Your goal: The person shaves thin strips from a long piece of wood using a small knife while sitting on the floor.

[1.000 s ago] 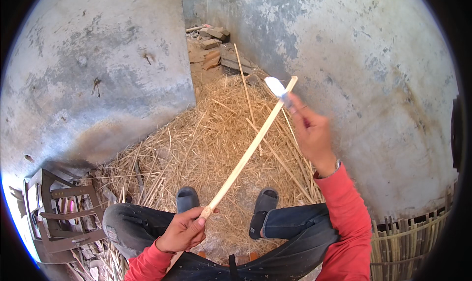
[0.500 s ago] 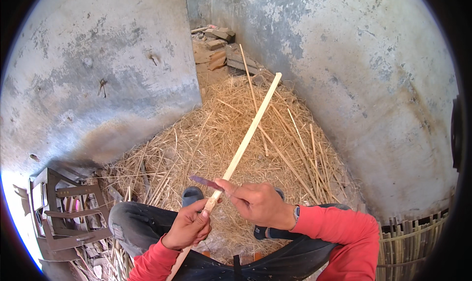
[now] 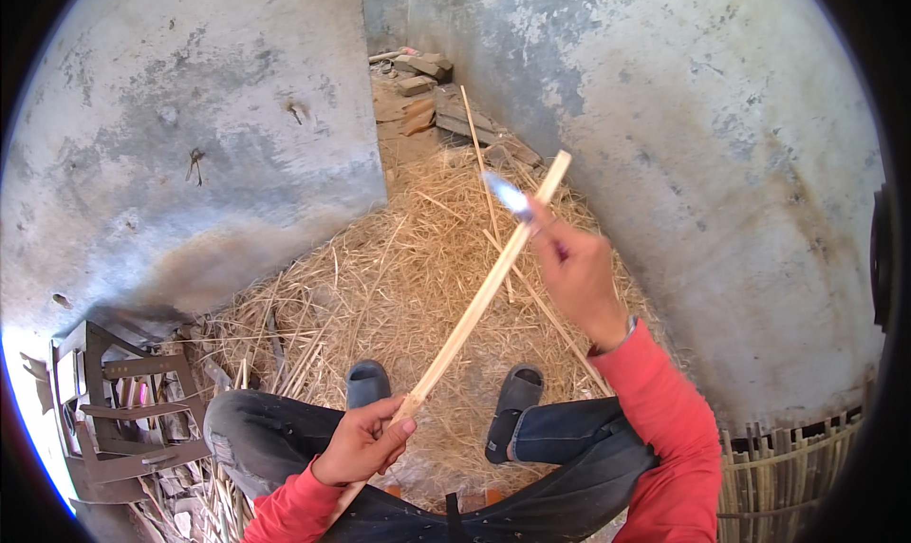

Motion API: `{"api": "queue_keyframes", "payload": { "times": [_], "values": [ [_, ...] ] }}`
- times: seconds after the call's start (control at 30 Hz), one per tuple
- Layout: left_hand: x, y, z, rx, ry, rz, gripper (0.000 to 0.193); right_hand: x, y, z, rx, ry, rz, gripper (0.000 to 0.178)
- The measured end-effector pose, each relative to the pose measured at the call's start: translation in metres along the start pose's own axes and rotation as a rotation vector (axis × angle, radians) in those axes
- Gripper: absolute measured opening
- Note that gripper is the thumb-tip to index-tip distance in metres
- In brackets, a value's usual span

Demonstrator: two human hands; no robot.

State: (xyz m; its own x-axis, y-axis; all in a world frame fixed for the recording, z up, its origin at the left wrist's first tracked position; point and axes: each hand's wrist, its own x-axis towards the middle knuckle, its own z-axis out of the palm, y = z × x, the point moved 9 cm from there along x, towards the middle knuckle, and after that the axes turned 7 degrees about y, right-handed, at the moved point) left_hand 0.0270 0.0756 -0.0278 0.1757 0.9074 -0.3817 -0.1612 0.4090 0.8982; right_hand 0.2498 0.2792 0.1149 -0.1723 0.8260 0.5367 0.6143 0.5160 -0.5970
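A long pale strip of bamboo or wood [image 3: 474, 310] slants up and away from my lap toward the far right. My left hand [image 3: 368, 440] is closed around its lower part, thumb lying along the top. Near the far end, my right hand [image 3: 574, 268] is closed on a knife [image 3: 509, 197], whose shiny blade lies across the strip and points up and left. Glare and motion blur the blade, and the fingers hide its handle. The strip's lower end passes beneath my left forearm.
Straw-like shavings [image 3: 418, 249] and loose thin strips cover the floor between two stained walls [image 3: 721, 182]. A brown frame [image 3: 142, 410] stands at the left, a slatted bamboo basket or fence [image 3: 788, 472] at the lower right. Bricks [image 3: 422, 68] lie at the back.
My right hand has moved up and away along the strip with the knife, from beside my left hand to near the far end. The strip's far end has shifted slightly right.
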Motion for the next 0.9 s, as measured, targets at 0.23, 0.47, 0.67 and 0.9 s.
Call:
{"api": "queue_keyframes", "payload": {
  "times": [0.23,0.47,0.67,0.9],
  "values": [
    [-0.004,-0.003,0.01,0.0,-0.059,0.062,0.037,0.024,0.049,-0.042,-0.007,0.257,0.061,0.034],
    [-0.006,-0.003,0.008,-0.057,-0.026,0.066,0.039,0.001,0.063,-0.02,0.119,0.175,0.112,0.033],
    [0.003,0.003,0.002,0.013,0.038,0.099,0.041,-0.039,-0.001,0.023,0.264,-0.135,-0.027,0.031],
    [0.002,0.01,0.003,-0.084,0.048,0.098,0.041,-0.038,-0.045,0.023,0.293,-0.123,-0.102,0.029]
  ]
}}
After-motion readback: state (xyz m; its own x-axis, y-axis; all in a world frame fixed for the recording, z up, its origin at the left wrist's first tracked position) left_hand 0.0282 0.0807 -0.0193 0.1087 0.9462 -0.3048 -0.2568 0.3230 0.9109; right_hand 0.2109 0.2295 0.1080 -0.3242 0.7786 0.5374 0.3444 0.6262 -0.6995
